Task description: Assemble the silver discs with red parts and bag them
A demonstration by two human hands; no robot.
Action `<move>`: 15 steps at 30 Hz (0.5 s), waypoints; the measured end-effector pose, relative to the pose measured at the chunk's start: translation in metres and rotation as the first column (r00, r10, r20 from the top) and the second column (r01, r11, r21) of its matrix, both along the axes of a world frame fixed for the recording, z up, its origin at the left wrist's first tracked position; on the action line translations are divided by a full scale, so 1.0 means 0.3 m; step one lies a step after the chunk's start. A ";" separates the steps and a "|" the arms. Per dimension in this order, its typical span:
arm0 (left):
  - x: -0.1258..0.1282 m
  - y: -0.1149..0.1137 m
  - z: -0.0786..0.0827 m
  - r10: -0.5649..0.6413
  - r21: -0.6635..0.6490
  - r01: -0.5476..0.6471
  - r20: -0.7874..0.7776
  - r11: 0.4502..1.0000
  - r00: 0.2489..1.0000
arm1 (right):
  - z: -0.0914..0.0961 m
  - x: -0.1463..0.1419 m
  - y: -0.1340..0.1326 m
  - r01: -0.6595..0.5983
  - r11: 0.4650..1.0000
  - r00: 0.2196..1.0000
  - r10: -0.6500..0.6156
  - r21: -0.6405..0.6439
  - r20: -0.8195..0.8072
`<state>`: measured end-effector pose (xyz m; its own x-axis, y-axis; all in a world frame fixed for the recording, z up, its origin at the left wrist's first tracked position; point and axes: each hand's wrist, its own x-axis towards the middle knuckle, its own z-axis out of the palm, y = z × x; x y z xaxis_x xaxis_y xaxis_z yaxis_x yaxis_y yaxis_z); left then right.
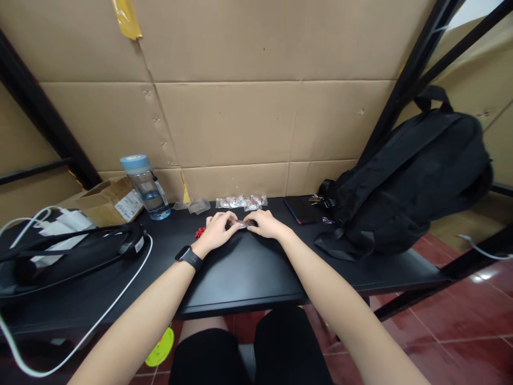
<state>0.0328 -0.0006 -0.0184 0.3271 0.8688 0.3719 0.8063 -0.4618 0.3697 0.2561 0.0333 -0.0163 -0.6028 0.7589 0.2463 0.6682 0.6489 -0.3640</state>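
Between both hands, pinched fingers (231,218) grip a clear packet (242,224) (small).

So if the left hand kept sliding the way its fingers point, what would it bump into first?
The left hand points right across the black table, so it would most likely first meet the right hand, which shares its grip on a small clear plastic packet. Depth is hard to judge.

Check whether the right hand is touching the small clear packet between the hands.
Touching. The head view shows the right hand with its fingertips on one end of the small clear packet, while the left hand pinches the other end.
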 end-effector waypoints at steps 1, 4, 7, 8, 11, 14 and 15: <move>0.001 -0.002 -0.001 -0.023 -0.004 0.023 -0.002 1.000 1.000 | -0.001 0.001 0.003 0.007 1.000 1.000 -0.008 -0.014 -0.023; 0.002 -0.002 -0.004 0.005 0.009 -0.006 0.004 1.000 1.000 | 0.003 0.004 0.012 0.022 0.999 0.992 -0.028 -0.050 -0.123; -0.001 0.007 -0.007 0.060 -0.027 -0.058 0.066 0.998 0.996 | 0.005 0.006 0.018 0.066 0.995 0.978 -0.078 -0.070 -0.196; -0.002 0.011 -0.009 0.072 -0.050 -0.068 0.084 0.996 0.994 | 0.003 0.006 0.019 0.088 0.993 0.975 -0.101 -0.073 -0.200; -0.004 0.022 -0.017 0.111 -0.093 -0.103 0.085 0.990 0.990 | -0.006 0.006 0.023 0.155 0.987 0.970 -0.161 -0.042 -0.184; -0.002 0.026 -0.028 0.155 -0.052 -0.155 -0.005 0.986 0.988 | -0.008 0.012 0.028 0.160 0.986 0.969 -0.148 0.051 -0.197; -0.001 0.025 -0.032 0.169 -0.020 -0.170 -0.042 0.985 0.985 | -0.006 0.014 0.028 0.114 0.991 0.975 -0.098 0.068 -0.199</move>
